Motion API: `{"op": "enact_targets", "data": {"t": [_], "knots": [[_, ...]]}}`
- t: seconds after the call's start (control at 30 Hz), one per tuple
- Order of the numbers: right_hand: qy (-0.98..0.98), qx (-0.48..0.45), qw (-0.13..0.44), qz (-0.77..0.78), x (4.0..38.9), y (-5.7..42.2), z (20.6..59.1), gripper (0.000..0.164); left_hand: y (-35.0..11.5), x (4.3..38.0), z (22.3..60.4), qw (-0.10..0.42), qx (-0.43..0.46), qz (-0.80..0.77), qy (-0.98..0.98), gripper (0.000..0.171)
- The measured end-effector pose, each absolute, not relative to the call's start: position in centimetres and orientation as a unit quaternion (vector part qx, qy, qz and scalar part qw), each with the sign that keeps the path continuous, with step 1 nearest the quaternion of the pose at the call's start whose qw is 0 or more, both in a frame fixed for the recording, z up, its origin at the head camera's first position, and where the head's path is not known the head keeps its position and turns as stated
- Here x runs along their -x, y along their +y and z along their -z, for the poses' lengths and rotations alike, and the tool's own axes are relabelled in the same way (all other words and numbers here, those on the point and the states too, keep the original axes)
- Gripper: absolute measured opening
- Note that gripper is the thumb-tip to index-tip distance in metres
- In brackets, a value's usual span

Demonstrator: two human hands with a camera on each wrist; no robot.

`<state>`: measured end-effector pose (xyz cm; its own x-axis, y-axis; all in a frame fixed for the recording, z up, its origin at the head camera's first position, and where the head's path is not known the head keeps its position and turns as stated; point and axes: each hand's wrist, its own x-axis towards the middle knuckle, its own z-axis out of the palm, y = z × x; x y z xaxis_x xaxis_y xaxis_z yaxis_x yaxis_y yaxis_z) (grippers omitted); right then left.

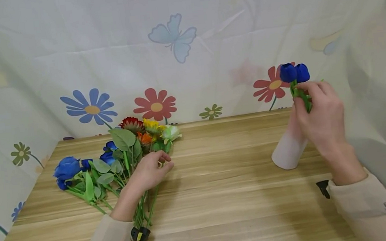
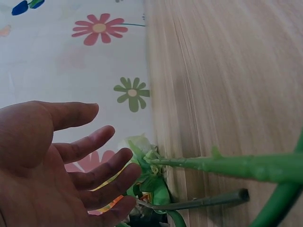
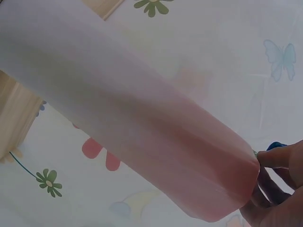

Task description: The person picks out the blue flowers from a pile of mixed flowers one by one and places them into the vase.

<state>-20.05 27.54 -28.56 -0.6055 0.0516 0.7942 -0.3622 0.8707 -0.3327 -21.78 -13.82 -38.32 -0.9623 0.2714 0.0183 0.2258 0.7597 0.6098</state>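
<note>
At the right in the head view, my right hand (image 1: 325, 117) pinches the green stems of blue tulips (image 1: 288, 73) between thumb and fingers, right at the mouth of the vase (image 1: 288, 151). White at the base and pink toward the top, the vase (image 3: 128, 104) appears large in the right wrist view. Two blue blooms stick up above the fingers. My left hand (image 1: 152, 169) hovers over a pile of artificial flowers (image 1: 104, 174), its fingers relaxed and holding nothing. In the left wrist view, green stems (image 2: 227, 165) pass beside that left hand (image 2: 71, 161).
Among the pile lie a blue rose (image 1: 67, 167), a red flower (image 1: 131, 124), a yellow flower (image 1: 153, 126) and a pale flower (image 1: 171, 132). The wooden table (image 1: 223, 196) runs back to a patterned cloth (image 1: 220, 45) that also rises at both sides.
</note>
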Motion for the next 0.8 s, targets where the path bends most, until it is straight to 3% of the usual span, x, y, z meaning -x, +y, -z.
{"op": "enact_targets", "data": {"t": [0.13, 0.5, 0.8], "knots": [[-0.861, -0.11, 0.435, -0.24, 20.15, 27.36, 28.36, 0.015, -13.82, 21.82, 38.26, 0.039, -0.132, -0.321, 0.937, 0.022], [-0.891, -0.076, 0.387, -0.224, 19.98, 27.09, 28.31, 0.017, -13.85, 21.87, 38.38, 0.041, -0.132, -0.321, 0.937, 0.022], [-0.901, -0.041, 0.373, -0.218, 20.39, 27.43, 28.14, 0.035, -14.02, 21.86, 38.59, 0.043, -0.132, -0.323, 0.936, 0.022]]}}
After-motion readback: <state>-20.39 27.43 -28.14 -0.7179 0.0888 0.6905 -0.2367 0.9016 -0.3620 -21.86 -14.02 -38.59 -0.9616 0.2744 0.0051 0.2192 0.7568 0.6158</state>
